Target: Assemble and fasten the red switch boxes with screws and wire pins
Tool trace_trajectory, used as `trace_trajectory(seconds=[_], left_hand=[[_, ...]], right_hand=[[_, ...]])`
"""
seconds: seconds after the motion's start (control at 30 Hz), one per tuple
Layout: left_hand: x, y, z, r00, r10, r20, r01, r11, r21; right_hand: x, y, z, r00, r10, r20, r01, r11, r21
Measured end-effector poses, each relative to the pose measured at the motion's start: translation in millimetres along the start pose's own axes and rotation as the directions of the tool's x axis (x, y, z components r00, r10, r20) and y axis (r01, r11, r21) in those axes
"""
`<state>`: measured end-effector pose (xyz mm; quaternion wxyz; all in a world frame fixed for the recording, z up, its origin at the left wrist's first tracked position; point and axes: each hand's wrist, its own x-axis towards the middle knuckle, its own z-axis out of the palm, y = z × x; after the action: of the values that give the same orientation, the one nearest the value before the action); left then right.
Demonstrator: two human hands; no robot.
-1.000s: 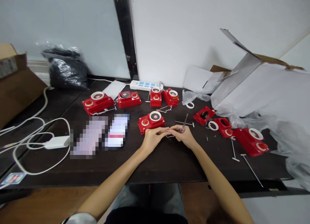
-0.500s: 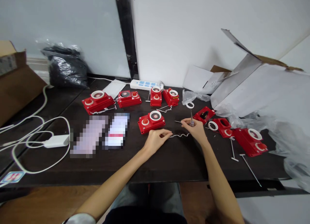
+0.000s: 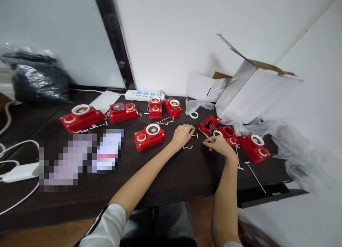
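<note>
My right hand [image 3: 216,143] pinches a slim screwdriver [image 3: 207,136] between thumb and fingertips, gripped close to the shaft, probably to keep its tip steady. The tip angles toward the open red housing [image 3: 208,124] and ends just at its near corner, though I cannot tell whether they touch. My left hand [image 3: 183,135], apart from the right, is curled with its fingers bunched just left of that housing; I cannot tell whether it holds anything small. A small T-headed pin [image 3: 195,135] lies between this hand and the housing, and a thin wavy white wire [image 3: 187,147] rests on the dark bench [image 3: 171,175] nearer me, both seemingly kept close for easy picking up. Right of the housing sit a red box with a rectangular opening [image 3: 227,132], a white ring [image 3: 217,133] and a long white-headed pin [image 3: 255,177], with a red box carrying white rings [image 3: 253,149] beyond them. Left of it stands a red push-button box [image 3: 149,136], set aside from my working hands, while more red boxes [image 3: 172,107] line up behind it, toward a white power strip [image 3: 141,95].
</note>
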<state>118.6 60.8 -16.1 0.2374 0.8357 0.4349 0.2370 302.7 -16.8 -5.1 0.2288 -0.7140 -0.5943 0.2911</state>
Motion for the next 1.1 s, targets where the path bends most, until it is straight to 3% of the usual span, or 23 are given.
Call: trace_trajectory(seconds=[0.2, 0.37, 0.47, 0.57, 0.63, 0.73, 0.8, 0.87, 0.93, 1.0, 1.1], left_hand=[[38.3, 10.7, 13.2, 0.997, -0.069, 0.033, 0.072, 0.993, -0.098], [43.2, 8.8, 10.7, 0.996, -0.090, 0.021, 0.092, 0.985, -0.146], [18.0, 3.2, -6.9, 0.996, -0.091, -0.015, 0.088, 0.985, -0.149], [-36.6, -7.6, -32.4, 0.997, -0.075, 0.019, 0.077, 0.988, -0.131], [-81.4, -15.4, -52.3, 0.994, -0.032, 0.109, 0.044, 0.992, -0.117], [-137.9, -26.1, -83.1, 0.981, -0.053, 0.185, 0.078, 0.988, -0.131], [-158.7, -35.1, -99.1, 0.994, -0.036, 0.101, 0.050, 0.989, -0.138], [-165.4, -47.8, -106.5, 0.989, -0.009, -0.146, 0.000, 0.998, -0.067], [-162.1, -63.7, -104.5, 0.940, 0.003, -0.342, 0.015, 0.999, 0.050], [-154.2, -79.0, -96.6, 0.927, -0.028, -0.375, 0.073, 0.992, 0.107], [-143.6, -92.7, -85.2, 0.948, -0.069, -0.311, 0.110, 0.987, 0.115]], right_hand=[[-1.1, 8.3, -1.2, 0.995, 0.036, -0.090, -0.043, 0.997, -0.068], [1.3, -4.8, 0.5, 0.966, -0.052, -0.252, 0.019, 0.991, -0.131], [2.3, -24.4, 14.5, 0.962, -0.205, -0.180, 0.189, 0.977, -0.104], [3.7, -39.8, 38.1, 0.927, -0.375, 0.011, 0.375, 0.925, -0.068], [6.0, -42.9, 52.4, 0.915, -0.398, 0.073, 0.404, 0.907, -0.120], [11.5, -38.0, 62.7, 0.924, -0.377, 0.058, 0.381, 0.903, -0.198], [14.8, -33.0, 61.8, 0.933, -0.360, 0.024, 0.357, 0.910, -0.210], [16.1, -30.8, 58.4, 0.937, -0.348, -0.011, 0.338, 0.915, -0.221], [14.6, -33.5, 55.6, 0.937, -0.345, -0.048, 0.329, 0.922, -0.205], [10.3, -40.4, 54.6, 0.934, -0.350, -0.073, 0.336, 0.929, -0.151], [0.6, -54.8, 53.1, 0.917, -0.399, -0.027, 0.395, 0.914, -0.088]])
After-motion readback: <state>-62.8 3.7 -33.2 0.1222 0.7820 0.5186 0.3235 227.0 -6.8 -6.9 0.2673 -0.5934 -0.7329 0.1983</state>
